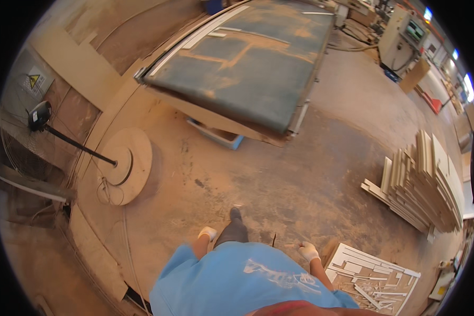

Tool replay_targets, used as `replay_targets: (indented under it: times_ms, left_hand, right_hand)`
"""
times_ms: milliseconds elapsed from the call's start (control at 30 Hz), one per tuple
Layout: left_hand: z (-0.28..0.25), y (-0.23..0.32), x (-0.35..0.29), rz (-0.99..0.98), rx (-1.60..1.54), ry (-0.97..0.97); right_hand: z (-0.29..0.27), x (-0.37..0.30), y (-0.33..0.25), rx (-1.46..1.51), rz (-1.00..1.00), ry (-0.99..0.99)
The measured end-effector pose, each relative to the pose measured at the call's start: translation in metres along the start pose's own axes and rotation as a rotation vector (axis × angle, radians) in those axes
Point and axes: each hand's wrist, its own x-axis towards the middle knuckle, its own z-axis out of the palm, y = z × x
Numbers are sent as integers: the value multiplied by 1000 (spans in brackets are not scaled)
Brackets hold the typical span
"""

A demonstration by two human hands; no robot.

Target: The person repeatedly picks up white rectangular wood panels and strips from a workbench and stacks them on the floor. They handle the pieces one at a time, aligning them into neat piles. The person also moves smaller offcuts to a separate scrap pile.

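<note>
A pedestal fan [39,116] stands leftmost, then the gloved left hand [208,231], its grip impossible to tell. A conveyor [237,87] blocks the way ahead. The gloved right hand [308,252], likewise unclear, hangs near white strips [367,297]; stacked panels [424,184] stand farther right.

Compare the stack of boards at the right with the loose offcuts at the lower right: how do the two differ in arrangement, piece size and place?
The stack of boards is piled in many close layers; the offcuts lie scattered at various angles. The stack's boards look broad, while the offcuts are mostly narrow strips and slivers. The offcuts lie nearer the right hand than the stack does. Both show pale or white surfaces.
</note>
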Motion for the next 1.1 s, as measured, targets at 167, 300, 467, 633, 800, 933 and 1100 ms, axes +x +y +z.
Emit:
replay_targets:
  times_ms: [167, 300, 467, 633, 800, 933, 1100]
  left_hand:
    - [-103, -54, 39, -81, -78, 7]
    - [-176, -51, 64, 64, -168, 162]
    - [-243, -18, 92, 95, -291, 127]
    - [-304, -3, 116, 93, -338, 88]
    - [-383, -3, 180, 36, -306, 133]
    - [-488, 35, 246, -31, -577, 464]
    - [-710, 154, 334, 343, -616, 881]
  right_hand:
    - [7, 102, -219, -71, -172, -284]
    - [-15, 186, -386, 40, -407, -237]
    - [-36, 261, -514, -223, -611, -203]
    - [-59, 347, -616, 16, -451, -358]
    - [-74, 463, -768, -419, -870, -254]
    - [-81, 534, -897, -483, -1032, -250]
    - [-72, 597, -992, -298, -903, -242]
